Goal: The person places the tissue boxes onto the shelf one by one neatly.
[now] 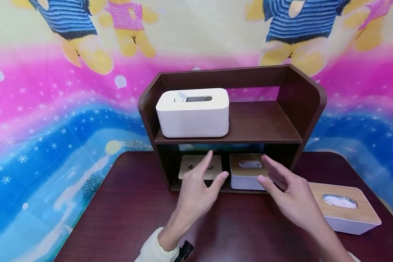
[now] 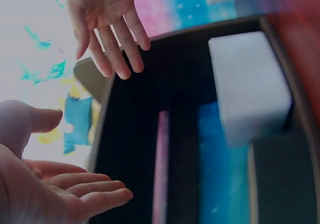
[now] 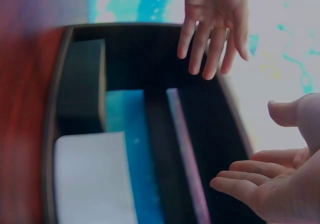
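Observation:
My left hand (image 1: 196,193) hovers in front of the shelf's lower compartment, fingers straight and thumb apart, holding nothing. My right hand (image 1: 294,196) is raised opposite it, palm turned inward, also holding nothing. Behind the hands, two tissue boxes stand side by side in that compartment. The left one has a light wooden lid (image 1: 186,165) and, in the left wrist view, a dark front (image 2: 282,179). The other is a white tissue box (image 1: 247,182) with a brown wooden lid. A larger all-white tissue box (image 1: 193,122) sits on the upper shelf's left side.
The dark brown two-level shelf (image 1: 258,120) stands on a reddish-brown table (image 1: 118,218). Right of it, beyond my right hand, lies another white tissue box (image 1: 350,223) with a wooden lid. A patterned cloth (image 1: 52,127) hangs behind the table.

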Available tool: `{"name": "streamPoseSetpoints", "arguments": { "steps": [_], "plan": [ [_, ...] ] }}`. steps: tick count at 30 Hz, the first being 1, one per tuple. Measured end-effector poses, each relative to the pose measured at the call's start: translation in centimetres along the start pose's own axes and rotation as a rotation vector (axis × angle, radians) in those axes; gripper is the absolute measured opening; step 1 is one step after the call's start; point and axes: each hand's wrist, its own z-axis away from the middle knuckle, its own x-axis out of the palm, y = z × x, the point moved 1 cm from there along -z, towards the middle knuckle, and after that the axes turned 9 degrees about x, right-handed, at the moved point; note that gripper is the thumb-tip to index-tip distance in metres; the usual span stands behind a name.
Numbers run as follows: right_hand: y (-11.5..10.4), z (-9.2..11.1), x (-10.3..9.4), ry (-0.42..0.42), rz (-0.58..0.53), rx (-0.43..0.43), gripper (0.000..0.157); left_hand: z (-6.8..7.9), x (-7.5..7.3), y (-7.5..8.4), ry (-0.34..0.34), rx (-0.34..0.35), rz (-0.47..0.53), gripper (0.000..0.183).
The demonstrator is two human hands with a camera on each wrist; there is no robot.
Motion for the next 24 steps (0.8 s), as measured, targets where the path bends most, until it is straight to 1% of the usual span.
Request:
{"name": "streamPoseSetpoints", "arguments": {
  "steps": [3,5,10,12,16,19,24],
  "plan": [
    [2.1,0.1,-0.2,0.007,0.019,0.022,0.065,0.2,1.5,-0.1,-0.042,-0.03,0.039,0.073],
    [3.5,0.1,-0.4,0.024,0.034,0.017,0.065,0.3,2.4,-0.2,-0.07,-0.059,0.063,0.073],
    [6.3,0.1,-1.1,0.062,0.09,0.014,0.065,0.6,4.3,-0.1,-0.119,-0.092,0.07,0.072],
    [7.3,0.0,-1.5,0.059,0.12,0.035,0.066,0.7,5.1,0.1,-0.133,-0.102,0.075,0.071],
    [9.2,-0.3,-2.3,0.042,0.191,0.097,0.07,1.0,7.2,0.4,-0.16,-0.089,0.071,0.071],
    [10.7,-0.3,-3.2,0.033,0.227,0.137,0.073,1.3,8.9,0.8,-0.187,-0.058,0.042,0.07],
    [12.8,0.1,-4.9,0.061,0.235,0.141,0.072,1.8,11.4,1.8,-0.246,-0.044,0.004,0.069]
  ]
}}
